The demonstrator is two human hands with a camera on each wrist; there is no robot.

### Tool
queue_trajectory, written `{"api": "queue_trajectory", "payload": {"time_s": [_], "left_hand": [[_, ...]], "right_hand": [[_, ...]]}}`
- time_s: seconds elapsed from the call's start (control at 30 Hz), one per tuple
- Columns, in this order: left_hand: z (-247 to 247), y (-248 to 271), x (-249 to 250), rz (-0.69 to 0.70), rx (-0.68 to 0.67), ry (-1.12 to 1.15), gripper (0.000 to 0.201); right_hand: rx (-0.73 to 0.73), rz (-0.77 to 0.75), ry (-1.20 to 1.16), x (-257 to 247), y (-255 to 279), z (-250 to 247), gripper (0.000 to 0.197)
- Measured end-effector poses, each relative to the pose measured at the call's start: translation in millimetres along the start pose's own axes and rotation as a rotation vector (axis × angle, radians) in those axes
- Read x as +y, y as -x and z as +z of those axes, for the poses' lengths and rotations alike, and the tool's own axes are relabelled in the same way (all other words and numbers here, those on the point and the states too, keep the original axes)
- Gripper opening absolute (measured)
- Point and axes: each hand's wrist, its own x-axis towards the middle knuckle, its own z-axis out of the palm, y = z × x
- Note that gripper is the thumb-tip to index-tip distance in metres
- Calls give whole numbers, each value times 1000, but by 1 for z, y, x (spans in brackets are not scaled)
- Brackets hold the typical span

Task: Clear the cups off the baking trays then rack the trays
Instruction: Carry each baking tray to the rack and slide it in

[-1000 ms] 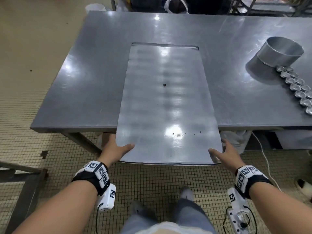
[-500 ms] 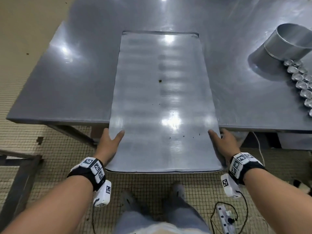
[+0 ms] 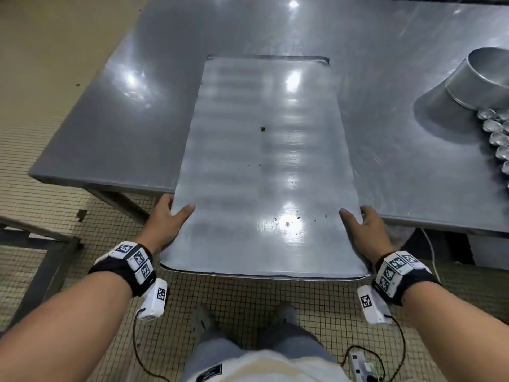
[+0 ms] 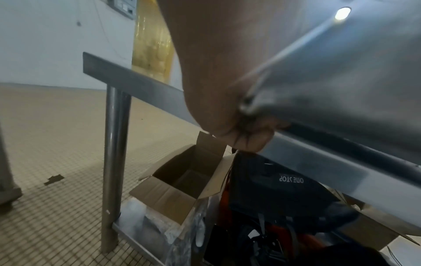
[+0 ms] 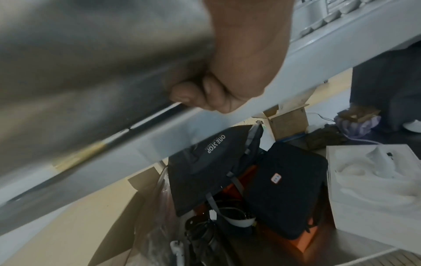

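Note:
A bare, flat metal baking tray [image 3: 264,172] lies lengthwise on the steel table [image 3: 137,111], its near end overhanging the front edge. My left hand [image 3: 168,221] grips the tray's left edge, thumb on top and fingers curled beneath, as the left wrist view shows [image 4: 239,129]. On the opposite edge my right hand [image 3: 363,227] holds it the same way [image 5: 205,93]. A few dark crumbs dot the tray. A row of small shiny metal cups [image 3: 495,139] sits at the table's far right.
A round metal ring mould [image 3: 484,78] stands at the right beside the cups. Under the table are an open cardboard box [image 4: 182,180], dark bags [image 5: 284,189] and a white box [image 5: 373,189]. A metal frame [image 3: 41,244] stands left on the tiled floor.
The tray has slid toward me, overhanging the table edge further. Both hands have shifted forward along its side edges, keeping their grip.

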Motion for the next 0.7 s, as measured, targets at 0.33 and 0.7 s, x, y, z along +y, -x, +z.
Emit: {"api": "queue_trajectory", "payload": {"time_s": [0.33,0.7], "left_hand": [[-7,16,47,74,176,25,34],[-59,63,57,85,356,163,29]], "right_hand": [[-1,-179,-60,-52,-21,-47,31],[-150,-307,-136,-117,-45,-25,55]]}}
